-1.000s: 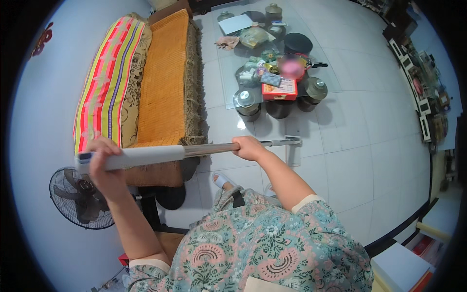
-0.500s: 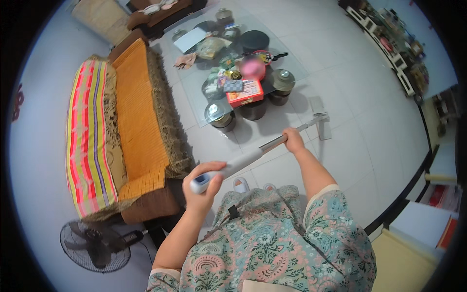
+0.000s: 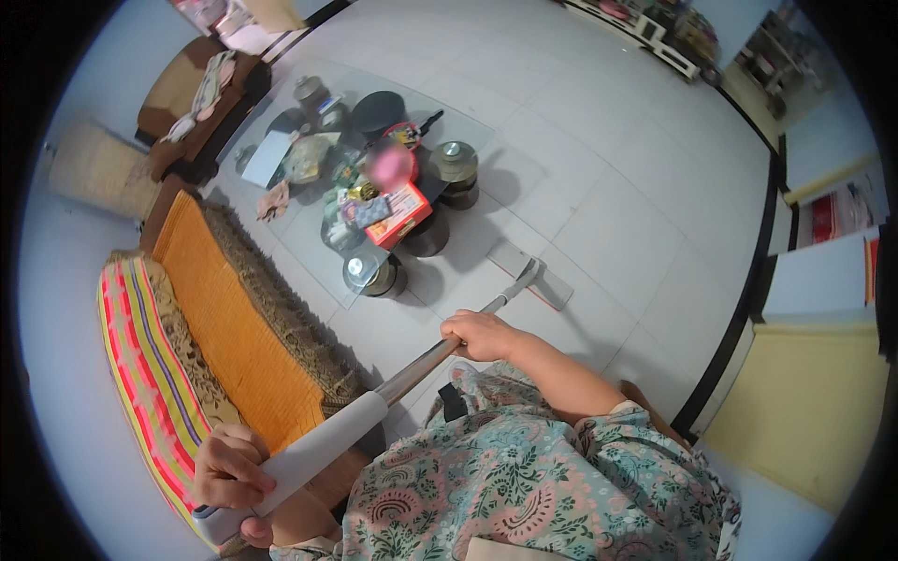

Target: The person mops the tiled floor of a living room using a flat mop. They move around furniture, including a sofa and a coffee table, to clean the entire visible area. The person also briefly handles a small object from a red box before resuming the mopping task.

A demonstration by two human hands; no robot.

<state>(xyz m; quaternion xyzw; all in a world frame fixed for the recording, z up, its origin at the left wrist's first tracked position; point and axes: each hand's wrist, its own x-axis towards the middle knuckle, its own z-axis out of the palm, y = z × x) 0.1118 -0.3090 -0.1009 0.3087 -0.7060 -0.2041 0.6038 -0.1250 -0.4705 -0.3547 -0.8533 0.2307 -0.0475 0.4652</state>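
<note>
My left hand (image 3: 231,472) is wrapped round the thick white upper grip of a flat mop (image 3: 329,443), close to its top end. Lower down, the fingers of my right hand (image 3: 484,335) close on the bare metal pole. The pole slants away from me to the right, down to a thin flat mop head (image 3: 552,289) that lies on the pale floor tiles (image 3: 608,224). This head rests to the right of the glass table, apart from it.
A glass table (image 3: 323,271) on round supports carries a red box (image 3: 400,215), a pink round thing and several small items. Left stands a sofa (image 3: 238,304) with an orange cover; a brown armchair (image 3: 178,79) is beyond. Pale yellow cabinet (image 3: 776,402) at right.
The mop head has moved left and nearer to me across the floor. My left hand has come down and left with the grip, my right hand left and lower. The whole view has turned rightward.
</note>
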